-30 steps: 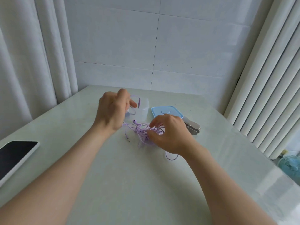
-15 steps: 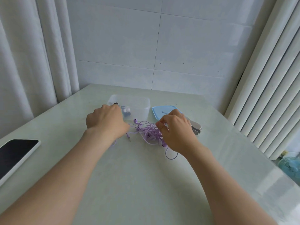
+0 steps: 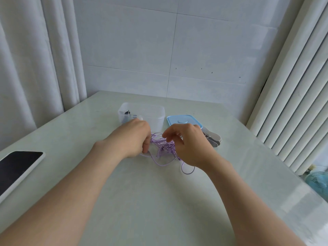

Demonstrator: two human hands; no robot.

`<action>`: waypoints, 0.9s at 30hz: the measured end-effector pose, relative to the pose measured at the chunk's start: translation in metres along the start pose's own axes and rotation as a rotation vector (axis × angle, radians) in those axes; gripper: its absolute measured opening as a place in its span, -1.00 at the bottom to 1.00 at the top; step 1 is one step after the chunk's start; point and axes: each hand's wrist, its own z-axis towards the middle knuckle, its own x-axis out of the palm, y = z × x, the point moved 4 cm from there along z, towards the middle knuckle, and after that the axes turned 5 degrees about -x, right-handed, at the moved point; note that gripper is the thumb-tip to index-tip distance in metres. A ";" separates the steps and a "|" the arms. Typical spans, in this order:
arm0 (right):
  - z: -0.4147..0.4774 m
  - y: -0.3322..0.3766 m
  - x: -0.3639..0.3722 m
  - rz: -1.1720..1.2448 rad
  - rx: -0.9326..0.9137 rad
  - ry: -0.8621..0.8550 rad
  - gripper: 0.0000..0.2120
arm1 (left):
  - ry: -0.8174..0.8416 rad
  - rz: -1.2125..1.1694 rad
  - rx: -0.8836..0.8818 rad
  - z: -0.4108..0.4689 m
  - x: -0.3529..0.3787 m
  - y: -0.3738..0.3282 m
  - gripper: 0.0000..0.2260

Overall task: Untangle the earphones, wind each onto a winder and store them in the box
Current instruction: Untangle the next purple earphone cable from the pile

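**Purple earphones (image 3: 164, 147): one tangled heap at mid table (image 3: 159, 201), not yet wound.**

Your left hand (image 3: 132, 139) was up at the box a second ago. It is now down at the heap's 9 o'clock edge, fingers curled and seemingly pinching a strand. Your right hand (image 3: 192, 145) stays at 3 o'clock with fingers half-curled over the cords; whether it holds one cannot be told. With both hands on the knot, pulling it apart looks like the step in hand. Clear box (image 3: 142, 113) at 11 o'clock, open, small dark item inside. Blue lid (image 3: 184, 120) at 1 o'clock. Winders (image 3: 213, 140) at 2 o'clock, untouched. Phone (image 3: 17, 167) well off at 8 o'clock.
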 end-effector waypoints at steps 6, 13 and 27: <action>-0.003 0.003 -0.007 0.119 0.080 0.055 -0.56 | 0.048 -0.434 -0.027 0.005 0.007 -0.005 -0.82; -0.002 -0.003 -0.015 0.090 0.125 -0.007 -0.60 | 0.065 -0.339 0.067 -0.002 0.012 -0.017 -0.72; -0.002 -0.018 -0.019 0.428 0.318 -0.056 -0.40 | -0.048 -0.673 -0.013 0.007 0.002 -0.003 -0.61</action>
